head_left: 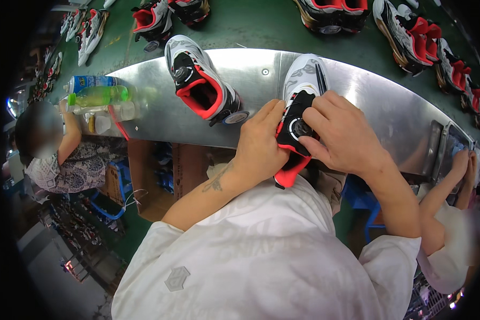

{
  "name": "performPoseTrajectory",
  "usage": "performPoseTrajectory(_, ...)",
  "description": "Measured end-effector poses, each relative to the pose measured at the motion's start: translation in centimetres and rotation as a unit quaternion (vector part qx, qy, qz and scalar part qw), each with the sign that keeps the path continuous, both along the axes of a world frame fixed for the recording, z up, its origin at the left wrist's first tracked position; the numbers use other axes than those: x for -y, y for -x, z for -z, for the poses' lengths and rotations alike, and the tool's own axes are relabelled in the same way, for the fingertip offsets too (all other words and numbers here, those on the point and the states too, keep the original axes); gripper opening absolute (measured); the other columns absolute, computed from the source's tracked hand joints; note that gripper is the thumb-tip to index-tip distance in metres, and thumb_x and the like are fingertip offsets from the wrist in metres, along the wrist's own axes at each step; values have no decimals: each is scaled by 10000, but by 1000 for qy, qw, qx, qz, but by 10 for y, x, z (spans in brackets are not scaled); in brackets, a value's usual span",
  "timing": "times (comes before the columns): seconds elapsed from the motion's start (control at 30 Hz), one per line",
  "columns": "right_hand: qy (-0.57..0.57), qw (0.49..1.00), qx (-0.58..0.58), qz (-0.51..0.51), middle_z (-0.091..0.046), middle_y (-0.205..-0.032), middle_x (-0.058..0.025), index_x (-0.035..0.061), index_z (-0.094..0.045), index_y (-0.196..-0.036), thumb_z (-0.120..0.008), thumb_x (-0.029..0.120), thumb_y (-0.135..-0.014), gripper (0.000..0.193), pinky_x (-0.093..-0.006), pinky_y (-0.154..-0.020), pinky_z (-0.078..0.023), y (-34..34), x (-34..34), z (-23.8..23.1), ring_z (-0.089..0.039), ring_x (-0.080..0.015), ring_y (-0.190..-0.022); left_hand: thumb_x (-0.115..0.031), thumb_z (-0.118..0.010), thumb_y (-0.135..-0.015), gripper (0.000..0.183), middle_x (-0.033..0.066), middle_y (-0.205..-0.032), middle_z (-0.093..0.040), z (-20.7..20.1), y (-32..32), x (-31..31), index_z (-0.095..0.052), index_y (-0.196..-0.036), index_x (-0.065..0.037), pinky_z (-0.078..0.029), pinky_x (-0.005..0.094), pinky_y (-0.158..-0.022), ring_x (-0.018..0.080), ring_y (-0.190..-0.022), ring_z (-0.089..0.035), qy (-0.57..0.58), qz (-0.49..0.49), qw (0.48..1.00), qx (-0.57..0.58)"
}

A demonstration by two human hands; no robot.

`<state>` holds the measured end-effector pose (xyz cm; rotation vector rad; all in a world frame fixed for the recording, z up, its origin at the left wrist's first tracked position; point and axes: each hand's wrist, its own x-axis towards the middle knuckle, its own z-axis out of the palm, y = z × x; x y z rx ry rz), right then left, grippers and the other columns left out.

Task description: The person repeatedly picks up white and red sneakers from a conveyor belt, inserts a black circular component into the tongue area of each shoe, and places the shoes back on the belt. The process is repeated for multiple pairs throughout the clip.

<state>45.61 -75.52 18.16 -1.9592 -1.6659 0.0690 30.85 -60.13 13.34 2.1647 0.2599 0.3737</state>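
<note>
Directly before me on the metal bench, a white, black and red sneaker (pixel 303 80) points its toe away, its red heel toward my body. My left hand (pixel 262 143) wraps its left side, holding the shoe. With bent fingers, my right hand (pixel 342 130) grips the round black dial (pixel 298 128) on the sneaker's tongue, thumb below it and fingertips above. A matching sneaker (pixel 201 80) stands to the left, apart from both hands, its red-lined opening toward me. A round tag (pixel 236 117) sits by its heel.
Beyond the steel bench (pixel 144 106) runs a green surface (pixel 250 26) with several more sneakers (pixel 410 40). Spray can (pixel 90 82) and bottles (pixel 98 96) lie at left. A cardboard box (pixel 149 184) stands below. Other people (pixel 64 154) work on both sides.
</note>
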Motion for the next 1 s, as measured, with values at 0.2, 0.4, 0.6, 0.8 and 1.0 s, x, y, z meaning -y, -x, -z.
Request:
performPoseTrajectory(0.2, 106, 991, -68, 55, -671, -890, -132, 39, -666, -914, -810, 353, -899, 346, -430, -757, -555, 11, 6, -5, -643, -338, -871, 98, -711, -697, 636, 247, -1197, -714, -9, -1, 1, -650, -1329, 79, -614, 428, -840, 475, -1016, -733, 4, 17, 999, -33)
performPoseTrajectory(0.4, 343, 923, -147, 92, -671, -901, -117, 30, -691, -964, -796, 330, -896, 324, -423, -785, -556, 10, -9, -20, -652, -327, -911, 87, -728, -701, 644, 238, -1196, -716, -6, 0, 1, -647, -1339, 76, -617, 433, -840, 465, -1020, -739, -10, 10, 1000, -26)
performPoseTrajectory(0.6, 45, 999, -6, -27, -668, -905, -99, 47, -697, -939, -780, 311, -895, 281, -417, -790, -550, -9, 4, -14, -655, -318, -910, 59, -755, -711, 630, 260, -1227, -711, -10, -2, 3, -645, -1330, 90, -620, 451, -840, 478, -1028, -736, -6, 16, 1000, -24)
performPoseTrajectory(0.8, 127, 988, -47, 78, -692, -733, -119, 63, -689, -757, -778, 395, -899, 372, -476, -646, -538, 12, -3, -1, -682, -333, -735, 55, -749, -709, 639, 275, -1255, -703, -7, 1, 5, -636, -1337, 96, -618, 470, -846, 489, -1040, -727, -22, 12, 999, -34)
performPoseTrajectory(1.0, 97, 943, -58, 313, -636, -546, -165, 56, -711, -617, -784, 502, -899, 532, -439, -486, -521, 55, -11, 4, -673, -340, -515, 19, -793, -727, 640, 268, -1251, -697, -3, 1, 11, -622, -1341, 81, -608, 484, -819, 494, -1023, -712, -51, -11, 999, -17)
